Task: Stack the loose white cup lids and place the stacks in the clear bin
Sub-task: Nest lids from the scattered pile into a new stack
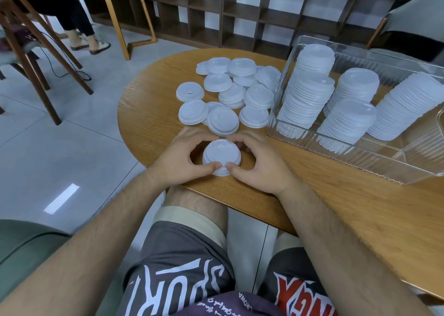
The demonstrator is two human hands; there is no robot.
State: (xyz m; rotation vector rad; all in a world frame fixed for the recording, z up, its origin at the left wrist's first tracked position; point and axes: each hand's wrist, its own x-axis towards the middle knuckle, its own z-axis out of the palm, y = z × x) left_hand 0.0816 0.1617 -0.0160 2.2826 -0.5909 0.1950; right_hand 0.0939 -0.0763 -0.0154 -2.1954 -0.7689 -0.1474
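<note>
A short stack of white cup lids (221, 156) stands near the front edge of the round wooden table (336, 207). My left hand (182, 159) curls round its left side and my right hand (259, 164) round its right side; both thumbs press on the near rim. Behind it lie several loose white lids (230, 92), some in small piles. The clear bin (360, 152) at the right holds several tall lid stacks (305, 92) leaning against one another.
A smaller clear tray (430, 145) sits inside the bin's right end. Wooden chairs (36, 58) and a seated person's legs (79, 27) are at the far left. A dark shelf unit (240, 10) stands behind the table. My knees are under the table's edge.
</note>
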